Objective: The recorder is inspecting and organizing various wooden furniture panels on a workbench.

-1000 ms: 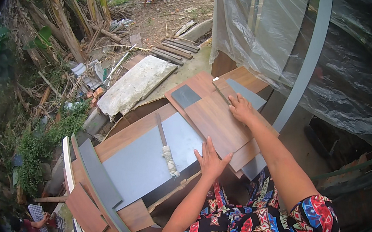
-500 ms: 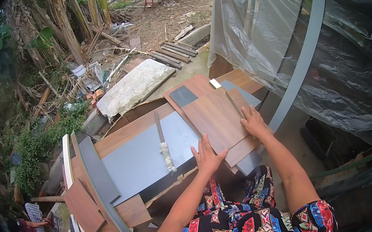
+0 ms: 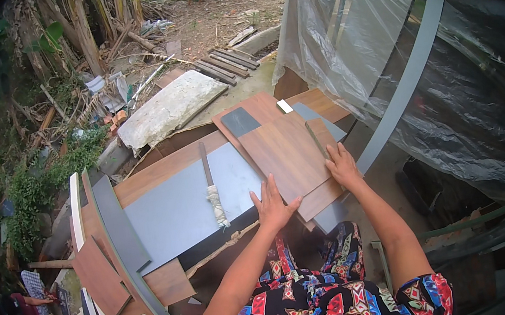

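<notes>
A brown wood-grain board [image 3: 283,150] lies on a stack of similar panels in front of me. My left hand [image 3: 274,207] has its fingers spread and touches the board's near left edge. At the right edge, my right hand [image 3: 343,166] rests with fingers stretched out, beside a narrow brown strip [image 3: 321,134] lying on the board. Underneath, a second wood-grain panel [image 3: 320,202] sticks out toward me. On a grey panel [image 3: 158,217] to the left lies a narrow dark tool [image 3: 213,194] with its handle wrapped in pale cloth.
A dark rectangular piece [image 3: 239,122] and a small white block [image 3: 285,107] lie on the stack's far end. Long strips [image 3: 122,222] lean at left. Clear plastic sheeting [image 3: 370,33] hangs at right behind a curved-looking grey strip [image 3: 408,76]. Another person [image 3: 33,310] sits at lower left.
The view has shifted a little, so the boards and tool appear slightly farther left. Both hands stay at the board's edges, with the left fingers still spread.
</notes>
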The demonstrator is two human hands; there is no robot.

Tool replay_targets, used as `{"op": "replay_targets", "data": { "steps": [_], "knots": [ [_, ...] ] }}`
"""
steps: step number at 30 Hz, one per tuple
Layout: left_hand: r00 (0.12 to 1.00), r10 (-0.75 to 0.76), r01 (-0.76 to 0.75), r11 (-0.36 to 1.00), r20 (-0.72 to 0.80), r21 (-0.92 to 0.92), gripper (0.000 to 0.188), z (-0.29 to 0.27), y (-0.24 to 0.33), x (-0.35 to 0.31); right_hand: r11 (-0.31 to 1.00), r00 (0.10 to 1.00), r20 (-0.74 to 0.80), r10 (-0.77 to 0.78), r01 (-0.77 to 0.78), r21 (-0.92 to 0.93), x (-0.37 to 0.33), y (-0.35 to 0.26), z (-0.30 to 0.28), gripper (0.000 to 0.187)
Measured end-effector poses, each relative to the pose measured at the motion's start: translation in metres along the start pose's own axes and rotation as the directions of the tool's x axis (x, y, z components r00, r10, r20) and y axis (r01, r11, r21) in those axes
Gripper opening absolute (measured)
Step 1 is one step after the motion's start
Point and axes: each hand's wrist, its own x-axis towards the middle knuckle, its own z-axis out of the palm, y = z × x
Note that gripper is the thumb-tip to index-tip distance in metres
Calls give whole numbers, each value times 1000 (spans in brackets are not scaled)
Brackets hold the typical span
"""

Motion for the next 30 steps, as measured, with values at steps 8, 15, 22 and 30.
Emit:
{"op": "replay_targets", "data": {
  "steps": [8,15,22,30],
  "knots": [
    [1000,26,-26,1000,4,-3,110,-4,3,0,999,999,33,-39,40,-32,63,-62,35,54],
    [1000,24,-24,1000,4,17,112,-3,-1,-1,979,973,108,-202,199,43,49,-129,44,50],
    [1000,1,-1,1000,6,25,119,0,0,0,922,924,59,-379,371,111,0,-109,33,45],
    [1000,0,-1,998,-26,-68,125,-2,-1,-2,901,915,100,-392,360,243,-39,-86,13,45]
  ]
}}
